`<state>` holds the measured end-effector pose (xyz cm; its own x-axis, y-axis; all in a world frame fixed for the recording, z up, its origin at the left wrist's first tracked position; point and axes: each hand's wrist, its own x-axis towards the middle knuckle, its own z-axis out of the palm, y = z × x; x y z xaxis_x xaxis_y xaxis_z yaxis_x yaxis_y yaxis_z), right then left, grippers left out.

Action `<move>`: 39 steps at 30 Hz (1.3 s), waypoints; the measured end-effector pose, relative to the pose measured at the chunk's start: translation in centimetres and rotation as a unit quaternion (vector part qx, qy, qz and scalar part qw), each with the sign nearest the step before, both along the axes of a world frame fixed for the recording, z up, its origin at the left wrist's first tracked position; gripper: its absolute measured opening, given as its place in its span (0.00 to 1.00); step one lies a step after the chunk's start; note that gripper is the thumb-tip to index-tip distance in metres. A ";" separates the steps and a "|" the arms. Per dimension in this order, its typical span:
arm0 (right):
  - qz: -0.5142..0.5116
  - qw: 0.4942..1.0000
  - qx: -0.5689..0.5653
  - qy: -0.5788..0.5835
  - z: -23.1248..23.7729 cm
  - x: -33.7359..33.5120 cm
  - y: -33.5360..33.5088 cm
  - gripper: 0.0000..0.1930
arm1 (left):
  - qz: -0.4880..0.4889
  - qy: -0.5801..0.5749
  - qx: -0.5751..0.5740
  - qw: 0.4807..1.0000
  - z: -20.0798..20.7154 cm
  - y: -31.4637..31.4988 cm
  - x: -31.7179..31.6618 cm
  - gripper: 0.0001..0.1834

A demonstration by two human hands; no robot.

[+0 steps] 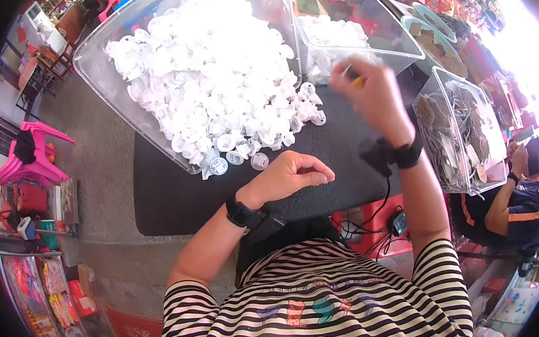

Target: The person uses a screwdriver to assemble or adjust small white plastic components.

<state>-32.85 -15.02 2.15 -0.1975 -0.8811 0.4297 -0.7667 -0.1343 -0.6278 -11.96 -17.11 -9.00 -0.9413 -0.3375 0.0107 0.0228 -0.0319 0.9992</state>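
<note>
My left hand (290, 176) is over the black tabletop (178, 210), its fingers curled and thumb pressed against them. Whatever it may hold is hidden. Raised toward the far right, my right hand (370, 97) is smeared by motion and closed round a small yellow and dark tool (357, 82), whose kind does not show. Just beyond my left hand, small white plastic parts (227, 108) spill from a large tilted clear bin (113, 111). Loose round white pieces (259, 161) lie near its lip. My right hand is nearest a second clear bin (393, 48), which holds more white parts (335, 33).
A tall clear box (443, 148) with cables and brown pieces stands at the right. Beside it sits another person (529, 211). Black cables (382, 239) hang by a red stool (355, 215) below the table edge. Pink stools (28, 156) stand at the left.
</note>
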 end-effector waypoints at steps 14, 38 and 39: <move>0.159 0.976 0.148 0.012 -6.1 4.6 -0.5 0.08 | -0.045 0.002 -0.004 0.999 0.0 -0.1 0.4 0.11; 0.148 0.902 0.158 -0.374 -6.5 1.0 7.3 0.05 | 0.074 0.097 0.091 0.988 -0.4 0.0 -0.5 0.22; 0.145 0.902 0.158 -0.375 -6.8 1.3 7.4 0.05 | 0.072 0.096 0.092 0.989 -0.4 0.1 -0.6 0.22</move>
<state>-31.58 -7.60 -4.66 -0.0695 -0.9975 -0.0100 -0.0715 0.0150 -0.9973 -12.56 -16.98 -9.44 -0.8701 -0.4801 0.1110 0.2294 -0.1953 0.9535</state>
